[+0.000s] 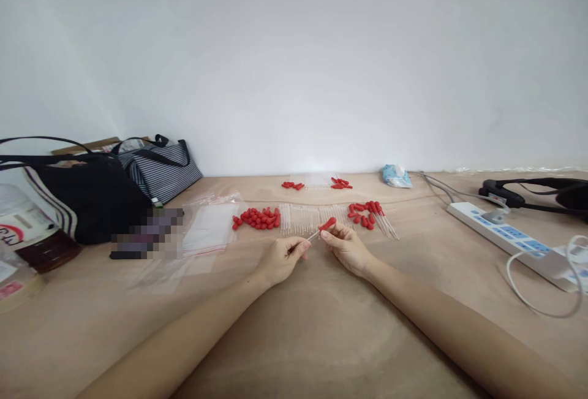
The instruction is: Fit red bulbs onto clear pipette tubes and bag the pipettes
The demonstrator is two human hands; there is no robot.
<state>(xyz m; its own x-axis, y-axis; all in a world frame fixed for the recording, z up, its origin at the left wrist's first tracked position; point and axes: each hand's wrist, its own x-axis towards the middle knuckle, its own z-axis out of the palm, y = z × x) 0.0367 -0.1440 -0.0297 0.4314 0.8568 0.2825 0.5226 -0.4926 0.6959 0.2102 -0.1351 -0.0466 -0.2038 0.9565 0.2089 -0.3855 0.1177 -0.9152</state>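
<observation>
My left hand pinches the thin clear tube of a dropper between thumb and fingertips. At the tube's upper end, my right hand grips the red rubber bulb; how far the tube sits inside the bulb cannot be made out. Just beyond both hands lies a row of clear tubes, side by side. Left of the row is a pile of loose red bulbs. To its right, more red bulbs lie beside several droppers with bulbs on their tubes.
Farther back lies a smaller group of red bulbs and tubes. Clear zip bags, a dark blurred object, bags and a bottle occupy the left. A tissue pack, power strip and cables are right.
</observation>
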